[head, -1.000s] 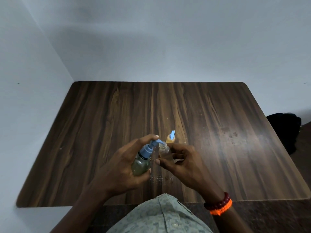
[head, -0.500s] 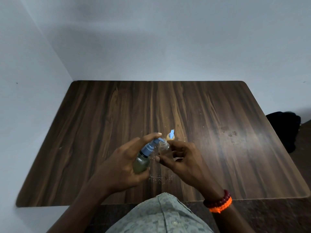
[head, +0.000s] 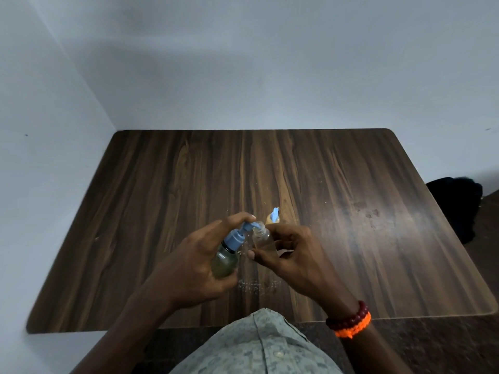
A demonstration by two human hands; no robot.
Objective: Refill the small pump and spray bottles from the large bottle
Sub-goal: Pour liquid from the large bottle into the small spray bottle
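- Left hand (head: pixel 189 265) is wrapped around the big bottle (head: pixel 225 261), the greenish one with a blue pump (head: pixel 237 236) on top. Fingers closed round the body, thumb underneath near the table side.
- The index finger (head: pixel 237 218) of that hand sits on top of the pump head, so the bottle is gripped and the pump is covered at once.
- The bottle is tilted, top leaning right and away from the person, held up off the table (head: pixel 162 211).
- The pump's nozzle points right at the open mouth of the small bottle (head: pixel 261 237). They look like they're touching or just about, hard to call from this angle.
- Right hand (head: pixel 291 255) has the small bottle pinched between fingertips and thumb, a narrow grip round the clear body. It has no cap on, and it's roughly upright, maybe leaning a bit toward the pump.
- Can't really tell how much liquid is in the small one, it's see-through and partly behind fingers.
- Just past both hands there's another little bottle (head: pixel 273 218) standing on the table, amberish with a blue top. Mostly hidden by the right hand's fingers, so only the top part shows.
- Some faint wet-looking specks (head: pixel 256 286) on the wood under the hands.
- Red bead bracelet (head: pixel 348 317) and an orange band (head: pixel 352 329) on the right wrist.
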